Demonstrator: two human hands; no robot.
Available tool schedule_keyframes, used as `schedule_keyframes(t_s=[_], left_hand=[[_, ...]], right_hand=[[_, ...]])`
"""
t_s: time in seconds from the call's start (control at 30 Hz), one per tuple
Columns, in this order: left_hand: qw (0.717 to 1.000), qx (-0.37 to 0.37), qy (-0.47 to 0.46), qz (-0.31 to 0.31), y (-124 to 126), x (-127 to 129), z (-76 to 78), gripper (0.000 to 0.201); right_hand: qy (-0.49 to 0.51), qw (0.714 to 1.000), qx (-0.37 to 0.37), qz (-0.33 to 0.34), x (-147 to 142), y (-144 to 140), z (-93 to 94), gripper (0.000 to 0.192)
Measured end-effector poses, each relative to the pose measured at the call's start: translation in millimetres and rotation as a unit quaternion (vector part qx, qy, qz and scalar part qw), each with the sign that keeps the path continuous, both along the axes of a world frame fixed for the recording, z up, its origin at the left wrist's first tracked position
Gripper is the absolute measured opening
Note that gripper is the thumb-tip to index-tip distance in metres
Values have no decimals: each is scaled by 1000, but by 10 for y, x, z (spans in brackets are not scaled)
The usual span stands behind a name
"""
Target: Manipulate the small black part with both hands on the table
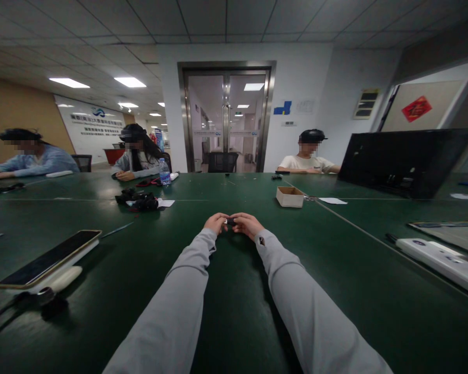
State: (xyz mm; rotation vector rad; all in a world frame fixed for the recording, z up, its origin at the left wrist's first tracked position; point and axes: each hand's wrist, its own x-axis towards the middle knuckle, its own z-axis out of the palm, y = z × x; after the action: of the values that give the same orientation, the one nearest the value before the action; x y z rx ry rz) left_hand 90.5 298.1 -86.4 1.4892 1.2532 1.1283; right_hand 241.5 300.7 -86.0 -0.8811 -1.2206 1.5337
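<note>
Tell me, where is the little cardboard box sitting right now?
In the head view, the cardboard box sits on the green table, beyond and to the right of the person's hands, near a white sheet of paper.

No wording could be read anywhere. The white wall board (97, 124) at the far left carried a blue logo and rows of characters (too small and blurred to make out). A red diamond sign (416, 108) on the right wall bore a character that stayed illegible, and the dark plaque (367, 103) beside the glass doors (226, 122) showed only pale stripes
</note>
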Motion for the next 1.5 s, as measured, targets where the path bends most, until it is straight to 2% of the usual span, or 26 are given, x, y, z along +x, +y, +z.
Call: schedule_keyframes(t_s=[0.8,1.07,1.5], left_hand=[[1000,0,-8,22,-65,13,42,19],[1000,10,20,16,-82,18,60,18],[999,-12,24,24,-126,39,94,20]], right_hand=[[-6,1000,2,3,4,20,-12,16],[-2,1000,-1,4,3,14,-6,16],[-15,1000,0,-2,-3,-22,31,16]])
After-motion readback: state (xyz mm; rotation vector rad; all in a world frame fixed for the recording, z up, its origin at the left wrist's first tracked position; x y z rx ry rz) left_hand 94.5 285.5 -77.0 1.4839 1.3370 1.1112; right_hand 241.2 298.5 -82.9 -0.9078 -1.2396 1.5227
